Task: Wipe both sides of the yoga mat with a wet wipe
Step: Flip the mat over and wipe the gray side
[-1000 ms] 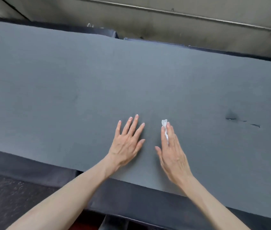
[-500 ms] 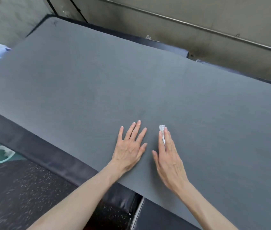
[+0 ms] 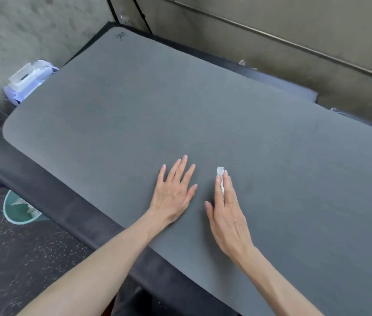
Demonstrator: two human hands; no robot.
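Observation:
The grey yoga mat (image 3: pixel 180 110) lies flat across a dark padded bench, its rounded left end in view. My left hand (image 3: pixel 173 190) rests palm down on the mat with fingers straight and spread. Just to its right, my right hand (image 3: pixel 226 208) lies flat on the mat with straight fingers. A small white wet wipe (image 3: pixel 220 176) sticks out between and under its fingertips, pressed against the mat.
A pack of wet wipes (image 3: pixel 28 79) sits at the mat's left end by the wall. A green bin (image 3: pixel 19 209) with used wipes stands on the speckled floor below the dark bench (image 3: pixel 61 201). A wall with a rail runs behind.
The view has swung left, bringing the mat's left end, the wipe pack and the bin into sight. Both hands have shifted left along the mat and keep the same flat pose.

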